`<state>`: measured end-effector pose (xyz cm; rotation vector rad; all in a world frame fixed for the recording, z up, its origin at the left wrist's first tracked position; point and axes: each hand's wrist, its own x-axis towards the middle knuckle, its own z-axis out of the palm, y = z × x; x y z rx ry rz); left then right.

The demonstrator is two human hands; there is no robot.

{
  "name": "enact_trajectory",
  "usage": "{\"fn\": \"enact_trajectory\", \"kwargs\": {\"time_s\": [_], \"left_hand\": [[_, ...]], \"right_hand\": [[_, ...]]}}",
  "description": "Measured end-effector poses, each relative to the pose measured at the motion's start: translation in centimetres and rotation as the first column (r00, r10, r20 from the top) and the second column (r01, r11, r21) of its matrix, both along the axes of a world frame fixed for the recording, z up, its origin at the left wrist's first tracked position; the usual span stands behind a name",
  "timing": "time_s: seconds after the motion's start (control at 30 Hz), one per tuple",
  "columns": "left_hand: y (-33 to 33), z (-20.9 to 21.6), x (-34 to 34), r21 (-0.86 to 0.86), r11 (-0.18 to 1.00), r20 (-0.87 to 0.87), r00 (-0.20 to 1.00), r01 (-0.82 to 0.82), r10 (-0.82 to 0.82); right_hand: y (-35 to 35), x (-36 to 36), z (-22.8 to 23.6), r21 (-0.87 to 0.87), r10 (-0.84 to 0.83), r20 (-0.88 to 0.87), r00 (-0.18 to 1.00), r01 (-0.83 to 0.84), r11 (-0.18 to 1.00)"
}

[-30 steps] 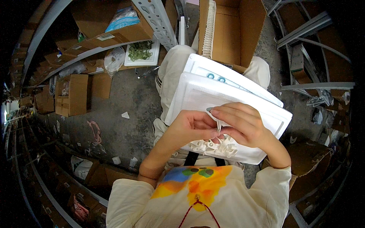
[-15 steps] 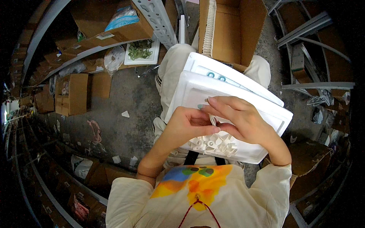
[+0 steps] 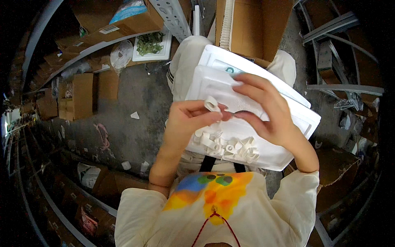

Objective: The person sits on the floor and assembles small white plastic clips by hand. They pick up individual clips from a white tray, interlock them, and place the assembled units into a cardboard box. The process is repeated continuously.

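My left hand [image 3: 185, 120] is closed, pinching a small white looped strip [image 3: 212, 103] between thumb and fingers above a white foam tray [image 3: 298, 123] on my lap. Close by on the right, my right hand [image 3: 269, 113] has its fingers spread, the thumb reaching toward the left fingertips; its fingertips are slightly blurred. Below both hands, a heap of white looped strips [image 3: 232, 148] lies along the tray's near side. Under that tray is a second white foam tray [image 3: 210, 51] with a teal ring [image 3: 229, 70] showing, partly covered by my right fingers.
An open cardboard box [image 3: 255, 31] stands beyond my knees, a row of white pieces [image 3: 226, 26] along its left side. On the left, a white tray of green pieces [image 3: 149, 44] sits by a shelf upright [image 3: 170, 16]. Another carton [image 3: 78, 96] rests on the floor. Metal racking [image 3: 349, 88] stands at right.
My hands have drawn apart, the right one opening and moving up. The looped strip now shows in my left hand, and more of the white heap is uncovered.
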<state>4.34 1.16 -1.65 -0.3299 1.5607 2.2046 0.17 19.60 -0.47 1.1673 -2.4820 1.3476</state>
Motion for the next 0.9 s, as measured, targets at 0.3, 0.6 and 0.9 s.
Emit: {"fn": "enact_trajectory", "kwargs": {"time_s": [0.3, 0.6, 0.9], "left_hand": [[-1.3, -1.0, 0.4, -0.033, 0.993, -0.115, 0.988, -0.111, 0.107], [-1.3, -0.9, 0.4, 0.064, 0.99, -0.016, 0.991, -0.128, 0.129], [0.3, -1.0, 0.2, -0.091, 0.99, -0.03, 0.994, -0.109, 0.107]], "right_hand": [[0.0, 2.8, -3.7, 0.263, 0.288, 0.012, 0.958, -0.281, 0.923], [0.6, 1.8, -3.5, 0.194, 0.227, -0.03, 0.974, -0.217, 0.957], [2.2, 1.3, -1.8, -0.092, -0.122, 0.363, 0.924, 0.166, 0.982]]}}
